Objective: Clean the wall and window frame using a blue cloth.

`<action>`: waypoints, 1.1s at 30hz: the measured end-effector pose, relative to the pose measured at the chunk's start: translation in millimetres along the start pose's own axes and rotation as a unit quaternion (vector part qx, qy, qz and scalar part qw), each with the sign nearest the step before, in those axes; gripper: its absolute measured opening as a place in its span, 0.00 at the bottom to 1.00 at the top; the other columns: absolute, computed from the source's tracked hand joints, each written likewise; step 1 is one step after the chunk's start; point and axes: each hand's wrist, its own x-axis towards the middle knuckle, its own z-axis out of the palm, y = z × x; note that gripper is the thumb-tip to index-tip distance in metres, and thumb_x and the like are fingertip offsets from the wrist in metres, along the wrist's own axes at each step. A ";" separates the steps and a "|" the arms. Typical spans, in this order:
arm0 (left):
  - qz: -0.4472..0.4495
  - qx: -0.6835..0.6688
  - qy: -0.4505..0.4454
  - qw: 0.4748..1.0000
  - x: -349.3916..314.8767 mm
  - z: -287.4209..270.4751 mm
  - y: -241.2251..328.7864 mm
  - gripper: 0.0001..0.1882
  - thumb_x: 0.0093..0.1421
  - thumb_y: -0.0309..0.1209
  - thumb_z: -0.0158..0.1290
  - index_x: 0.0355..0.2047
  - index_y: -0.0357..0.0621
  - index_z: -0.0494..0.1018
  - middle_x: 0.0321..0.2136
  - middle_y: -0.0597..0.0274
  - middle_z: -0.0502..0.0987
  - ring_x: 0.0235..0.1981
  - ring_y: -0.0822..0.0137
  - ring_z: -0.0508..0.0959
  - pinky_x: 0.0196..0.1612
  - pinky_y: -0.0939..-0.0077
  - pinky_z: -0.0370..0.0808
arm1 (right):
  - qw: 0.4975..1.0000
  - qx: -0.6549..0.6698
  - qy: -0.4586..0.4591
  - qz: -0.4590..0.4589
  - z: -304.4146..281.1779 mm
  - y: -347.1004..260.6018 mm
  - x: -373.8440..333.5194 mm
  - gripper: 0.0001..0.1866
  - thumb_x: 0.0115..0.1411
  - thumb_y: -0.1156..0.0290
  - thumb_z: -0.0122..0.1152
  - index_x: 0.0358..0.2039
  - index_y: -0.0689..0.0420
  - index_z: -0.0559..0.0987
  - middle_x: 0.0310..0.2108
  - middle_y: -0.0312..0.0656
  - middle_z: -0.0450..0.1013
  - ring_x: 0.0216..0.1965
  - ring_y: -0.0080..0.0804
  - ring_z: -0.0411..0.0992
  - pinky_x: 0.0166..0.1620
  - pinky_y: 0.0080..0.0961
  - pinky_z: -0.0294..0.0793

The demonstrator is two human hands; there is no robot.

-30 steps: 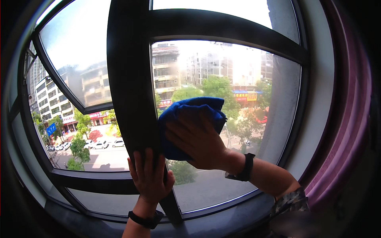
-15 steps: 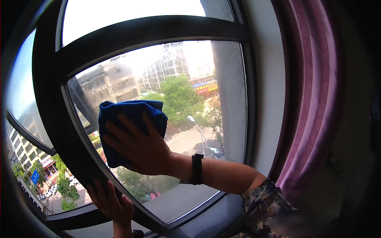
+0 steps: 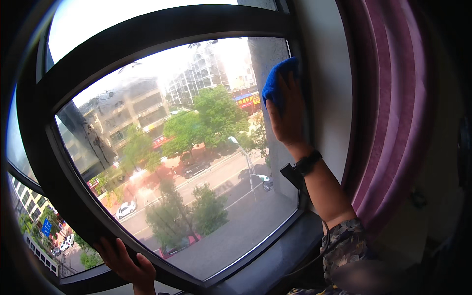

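A blue cloth (image 3: 276,87) lies under my right hand (image 3: 289,115), pressed to the right edge of the window pane (image 3: 216,162) beside the dark frame. The fingers of that hand point upward over the cloth, and part of it sticks out to the left and above them. A black band circles the right wrist. My left hand (image 3: 127,263) rests on the dark window frame (image 3: 93,209) at the lower left, its fingers spread and nothing in it. The pane looks hazy, with smudges toward its upper left.
Purple curtains (image 3: 393,113) hang on the right, next to a pale strip of wall (image 3: 329,88). Below the pane runs a grey sill (image 3: 265,263). Through the glass appear a street, trees, a street lamp (image 3: 243,152) and buildings. Another window section (image 3: 37,216) stands at far left.
My right hand has carried the blue cloth from the left-middle of the pane across to its right edge. My left hand stays on the frame. The view has shifted slightly.
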 end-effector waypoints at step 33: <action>0.011 -0.059 0.036 0.998 88.5 -9.0 91.0 0.25 0.63 0.32 0.40 0.59 0.33 0.62 0.62 0.38 0.62 0.65 0.35 0.58 0.66 0.44 0.54 | 0.884 0.213 -0.256 -0.329 -40.7 -169.1 -192.5 0.26 0.56 0.62 0.52 0.58 0.39 0.72 0.67 0.33 0.58 0.70 0.41 0.50 0.70 0.49 0.38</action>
